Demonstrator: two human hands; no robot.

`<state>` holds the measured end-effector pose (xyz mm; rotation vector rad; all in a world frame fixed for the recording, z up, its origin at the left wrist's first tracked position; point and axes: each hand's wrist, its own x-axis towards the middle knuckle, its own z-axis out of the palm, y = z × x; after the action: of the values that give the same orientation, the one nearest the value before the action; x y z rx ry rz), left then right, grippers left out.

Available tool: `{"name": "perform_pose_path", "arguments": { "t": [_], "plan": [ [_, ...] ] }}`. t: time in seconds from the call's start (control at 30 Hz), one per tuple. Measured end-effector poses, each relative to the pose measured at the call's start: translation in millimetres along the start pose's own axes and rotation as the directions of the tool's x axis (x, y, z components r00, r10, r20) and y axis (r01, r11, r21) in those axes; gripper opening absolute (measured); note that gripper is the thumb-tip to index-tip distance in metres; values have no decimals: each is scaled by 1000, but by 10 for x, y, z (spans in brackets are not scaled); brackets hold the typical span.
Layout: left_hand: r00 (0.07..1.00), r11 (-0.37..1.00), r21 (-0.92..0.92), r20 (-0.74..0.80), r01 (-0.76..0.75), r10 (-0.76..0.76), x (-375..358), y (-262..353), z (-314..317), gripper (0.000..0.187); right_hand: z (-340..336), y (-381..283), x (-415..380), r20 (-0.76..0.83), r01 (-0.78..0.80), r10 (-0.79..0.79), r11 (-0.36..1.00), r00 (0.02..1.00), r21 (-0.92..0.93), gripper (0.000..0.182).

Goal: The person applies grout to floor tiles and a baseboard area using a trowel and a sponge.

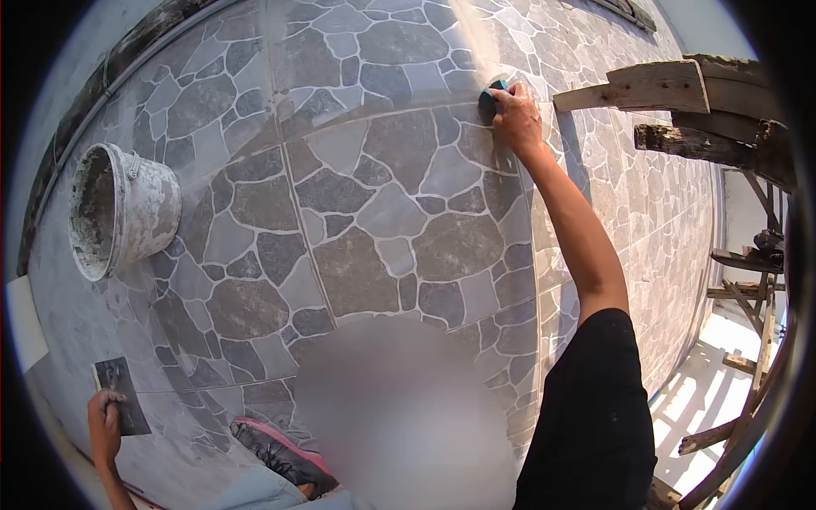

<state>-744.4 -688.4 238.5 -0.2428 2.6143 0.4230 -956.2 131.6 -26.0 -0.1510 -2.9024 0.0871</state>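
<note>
My right hand, arm stretched far forward, grips a small teal-and-dark pad against the stone-patterned tiles. The pad's exact kind is hard to make out, as my fingers cover part of it. Low at the left, my left hand is closed on a dark, flat rectangular float with a smeared face. Its grip side is partly hidden by my fingers. Pale joint lines and a whitish film run across the tiles.
A white bucket caked with cement-like residue stands at the left. Rough wooden planks and posts jut in from the right. My dark shoe with pink trim is on the floor below. A blurred round patch covers the bottom middle.
</note>
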Motion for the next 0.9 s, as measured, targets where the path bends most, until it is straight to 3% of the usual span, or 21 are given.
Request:
{"name": "perform_pose_path", "arguments": {
  "t": [0.03, 0.07, 0.13, 0.2, 0.23, 0.3, 0.37, 0.43, 0.47, 0.5, 0.57, 0.6, 0.63, 0.7, 0.77, 0.83, 0.87, 0.9],
  "plan": [
    [997, 993, -117, -74, 25, -33, -7, -2, 26, 15, -55, 36, -98, 85, 52, -60, 995, 995, 85, 44],
    [998, 993, -113, -64, 21, -29, 2, 19, -8, 15, -56, 226, -158, 77, 70, -73, 997, 994, 43, 44],
    [997, 1000, -16, 75, 7, -6, 40, 50, -61, 15, 97, 535, 78, 35, -206, 209, 977, 977, -59, 33],
    [998, 1000, -20, 66, 6, -4, 58, 36, -13, 15, 164, 367, 176, 35, -391, 402, 905, 915, -165, 24],
    [999, 1000, -30, 52, 1, 0, 74, 38, 23, 15, 119, 119, 162, 87, -360, 371, 925, 925, -122, 24],
    [997, 1000, 11, 81, -5, 4, 82, 6, 70, 16, 23, -346, -68, 60, -123, 115, 982, 991, 141, 25],
    [991, 997, 81, 135, -16, 5, 95, -62, -3, 16, -30, -254, -224, 107, -97, 80, 983, 991, 158, 26],
    [996, 1000, -21, 88, -18, 20, 76, -161, -21, 17, 171, 190, 32, -54, -323, 321, 946, 945, -20, 25],
    [996, 1000, -11, 85, -8, 9, 59, -143, -31, 17, 125, 176, 98, 9, -492, 493, 869, 870, -45, 27],
    [999, 996, -91, 48, 17, -13, 91, -102, -16, 17, 193, 77, 149, 37, -487, 504, 850, 863, -202, 30],
    [1000, 982, -187, -2, 21, -22, 126, -17, 40, 18, -21, -398, 83, 110, -288, 303, 948, 946, -137, 32],
    [998, 994, -112, 61, -7, 13, 132, 7, 55, 18, -67, -577, -64, 111, -180, 168, 978, 979, 101, 33],
    [990, 999, -34, 133, -35, 39, 109, 16, 64, 17, -47, -557, -153, 110, -123, 110, 984, 988, 125, 34],
    [986, 996, -23, 145, -85, 87, 126, -7, 78, 18, 104, -157, -44, -4, -243, 243, 970, 970, 27, 31],
    [998, 988, -154, 61, -11, 21, 106, -3, 62, 19, 33, -160, 141, 78, -480, 483, 876, 872, -51, 29],
    [1000, 983, -185, 3, 9, -8, 101, 29, 90, 21, -24, -524, 130, 44, -390, 402, 906, 915, -163, 30],
    [998, 986, -165, 55, 4, 5, 105, 37, 115, 21, 106, -638, 96, 31, -278, 280, 959, 960, -58, 28],
    [993, 991, -134, 117, -4, 20, 122, 42, 119, 22, -89, -918, -3, 136, -210, 197, 974, 971, 84, 28]
  ]
}}
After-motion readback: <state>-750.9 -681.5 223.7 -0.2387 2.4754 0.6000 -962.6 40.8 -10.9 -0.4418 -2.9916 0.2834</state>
